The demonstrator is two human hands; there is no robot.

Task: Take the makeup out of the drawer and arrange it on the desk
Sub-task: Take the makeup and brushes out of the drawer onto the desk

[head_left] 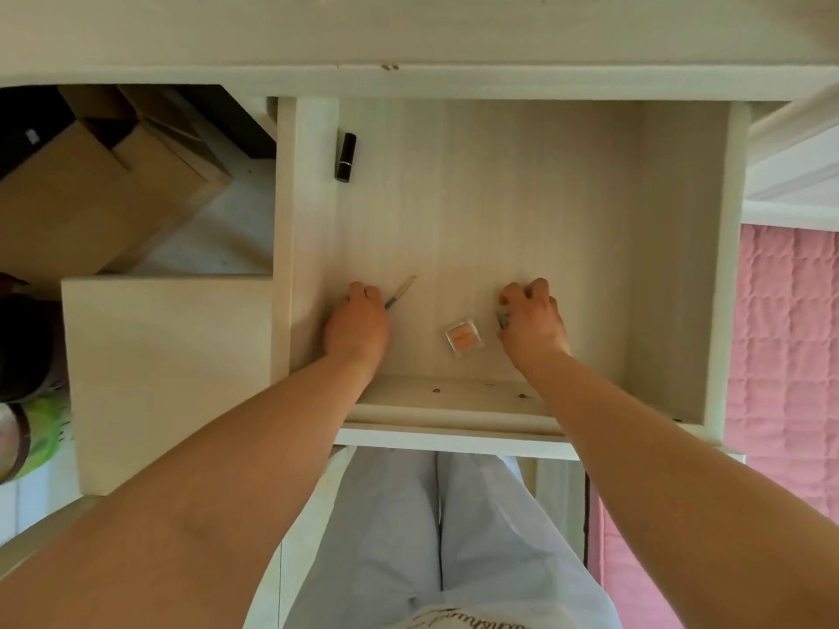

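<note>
I see both hands inside the open drawer. Left hand has its fingers curled round the end of a thin brush, which lies slanted on the drawer floor. Right hand is curled over a small item; only a greyish edge shows, so I cannot tell what it is. A square orange compact lies between the hands. A black lipstick tube sits against the far-left wall. Tabletop runs above the drawer.

Item under right hand mostly hidden
</note>
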